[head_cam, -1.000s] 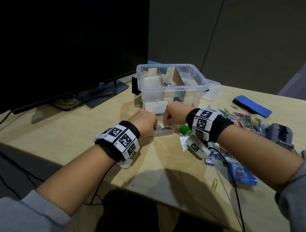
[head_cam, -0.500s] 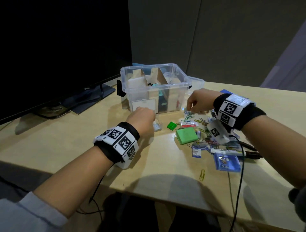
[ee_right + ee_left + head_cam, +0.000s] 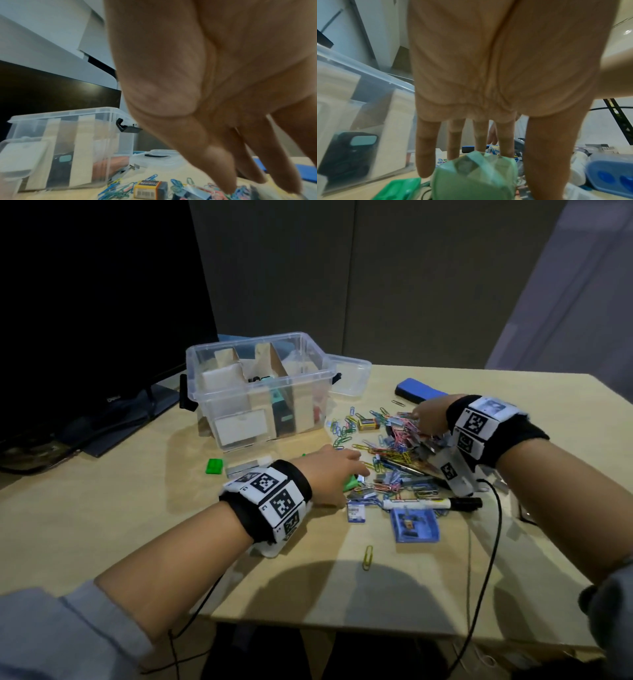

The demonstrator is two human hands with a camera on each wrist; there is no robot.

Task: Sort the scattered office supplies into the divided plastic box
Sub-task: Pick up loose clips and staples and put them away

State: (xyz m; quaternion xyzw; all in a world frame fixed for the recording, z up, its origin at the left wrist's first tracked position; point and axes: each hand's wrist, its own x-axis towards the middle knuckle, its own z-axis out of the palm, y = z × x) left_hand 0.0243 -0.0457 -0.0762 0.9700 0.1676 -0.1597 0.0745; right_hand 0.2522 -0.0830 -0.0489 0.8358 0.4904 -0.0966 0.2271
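1. Head view shows me mid-sort: the divided plastic box (image 3: pixel 260 392) stands at the back of the tabletop (image 3: pixel 102 508), with a few things already in its compartments, while most supplies lie scattered to its right.
2. My left hand (image 3: pixel 334 472) reaches low over a pale green object (image 3: pixel 476 174) near the box front. From the left wrist view its fingers (image 3: pixel 426 152) are straight and spread, the grip apart, holding nothing yet. What the green thing is I cannot tell.
3. My right hand (image 3: pixel 430 416) is down on the heap of coloured paper clips (image 3: pixel 394 440). Fingers (image 3: pixel 221 174) point into the pile, tips at the clips — the grip looks apart, not yet pinched.
4. Judging by this, the step in hand is picking up the next items, one per hand.
5. Next I need to gather fingers round the green object, and rake clips into a bunch — they are loose and tangled, so a scoop suits better than a pinch.
6. Then carry each to its own compartment.
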